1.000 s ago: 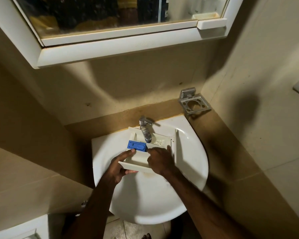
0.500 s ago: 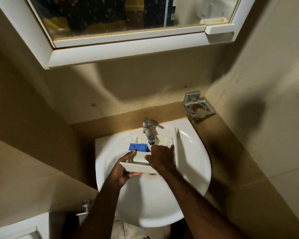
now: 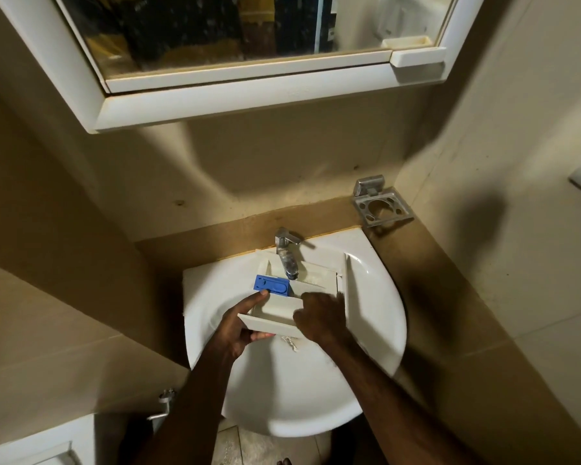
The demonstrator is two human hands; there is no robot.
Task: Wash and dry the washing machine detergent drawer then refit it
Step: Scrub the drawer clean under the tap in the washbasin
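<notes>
The white detergent drawer (image 3: pixel 275 318) with a blue insert (image 3: pixel 271 285) lies across the white sink (image 3: pixel 376 297), its far end under the metal tap (image 3: pixel 288 256). My left hand (image 3: pixel 240 325) grips the drawer's near front panel from the left, thumb up by the blue insert and fingers under the panel. My right hand (image 3: pixel 321 318) is curled over the drawer's right side, knuckles up; what its fingertips touch inside the drawer is hidden. No running water is visible.
A mirror cabinet (image 3: pixel 249 62) hangs above the sink. A metal tumbler holder (image 3: pixel 381 206) is fixed to the wall at the back right. A valve (image 3: pixel 165 402) sits on the wall low on the left. Tiled walls close in on both sides.
The view shifted slightly. Both hands stay on the drawer; the right hand has slid a little nearer along the drawer's right side.
</notes>
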